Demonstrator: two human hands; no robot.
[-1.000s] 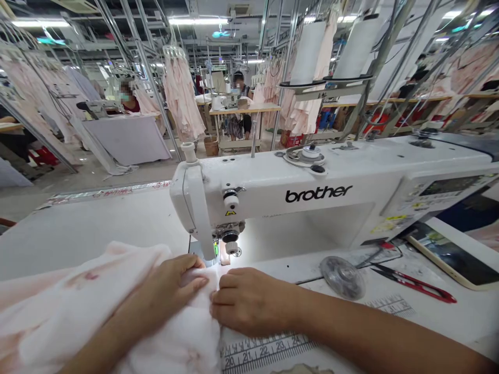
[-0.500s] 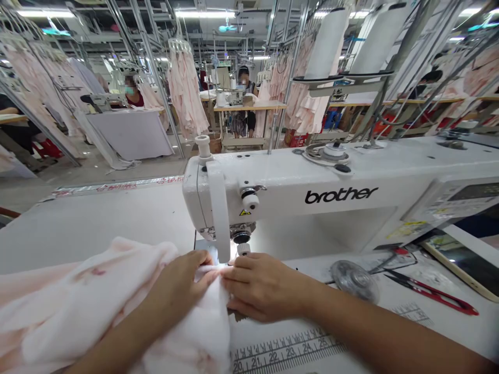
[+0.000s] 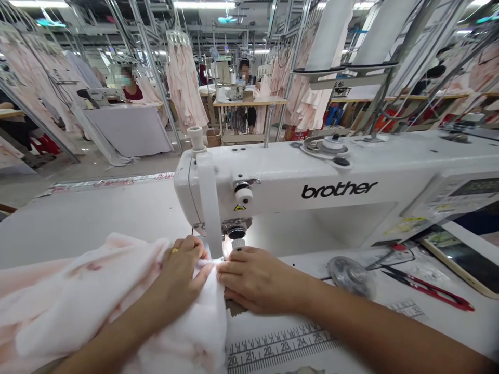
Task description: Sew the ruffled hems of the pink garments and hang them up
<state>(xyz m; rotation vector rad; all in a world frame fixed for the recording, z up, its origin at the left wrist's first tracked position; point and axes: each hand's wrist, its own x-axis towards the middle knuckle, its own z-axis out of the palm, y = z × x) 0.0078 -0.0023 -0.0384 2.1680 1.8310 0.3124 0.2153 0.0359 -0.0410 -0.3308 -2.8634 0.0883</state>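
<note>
A soft white and pale pink fabric point(image 3: 89, 291) lies bunched on the left of the machine table and drapes toward me. My left hand point(image 3: 183, 267) is closed on its edge, pinching it between thumb and fingers. Just to the right, my right hand point(image 3: 253, 278) grips the same edge with its fingers pressed together. Both hands are right in front of the needle area of a white sewing machine point(image 3: 339, 189), under its small light. The needle and presser foot are mostly hidden behind the hands and a white strip point(image 3: 210, 208) hanging down the machine head.
Right of my hands lie a clear round dish point(image 3: 351, 277), red-handled thread snips point(image 3: 432, 290) and a phone point(image 3: 460, 259). A printed ruler point(image 3: 280, 348) runs along the table's front. Thread cones point(image 3: 327, 36) stand above. Beyond, co-workers sit at machines among hanging pink garments point(image 3: 185, 85).
The view has shifted slightly, so the machine sits a little further left and higher. Both hands keep hold of the fabric edge; the left hand's back has turned more into view, showing a ring.
</note>
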